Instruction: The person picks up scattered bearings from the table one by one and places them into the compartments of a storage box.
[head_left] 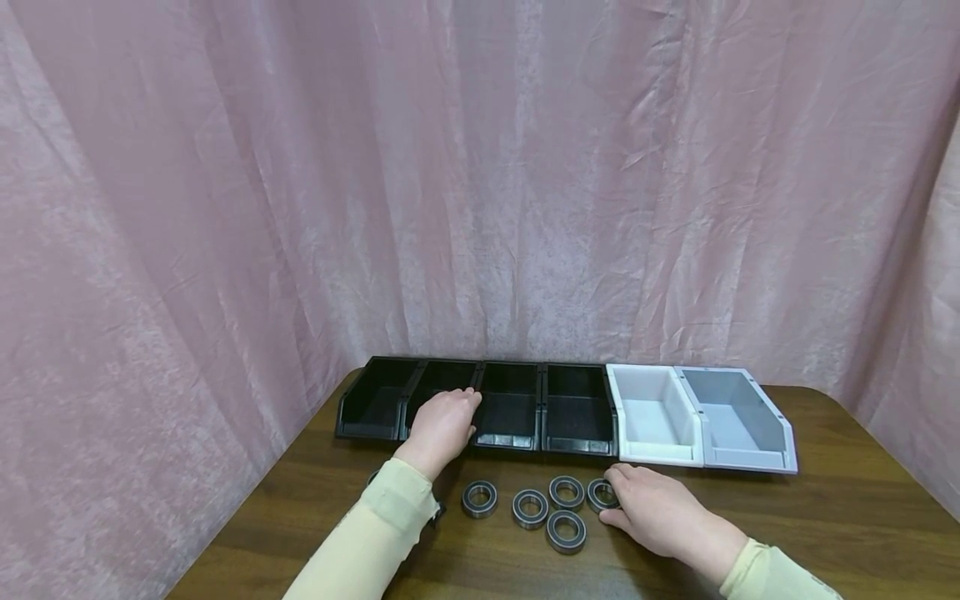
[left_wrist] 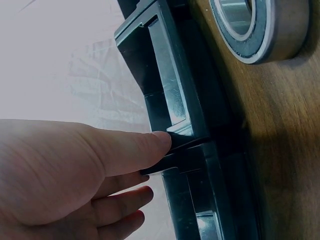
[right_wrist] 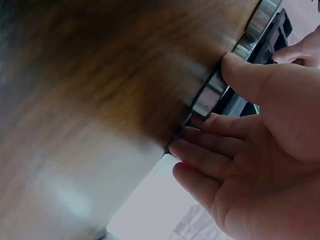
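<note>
My left hand reaches over the second black bin from the left. Its thumb lies straight at the divider between two bins in the left wrist view, and no held thing shows there. At the right end of a group of ball bearings, my right hand pinches one ball bearing between thumb and index finger; the bearing lies on the table. Beside it are more bearings: one behind, one in front, and one to the left.
Several black bins stand in a row at the back, then a white bin and a grey bin. Another bearing lies by my left forearm, which partly hides one more. A pink curtain hangs behind the wooden table.
</note>
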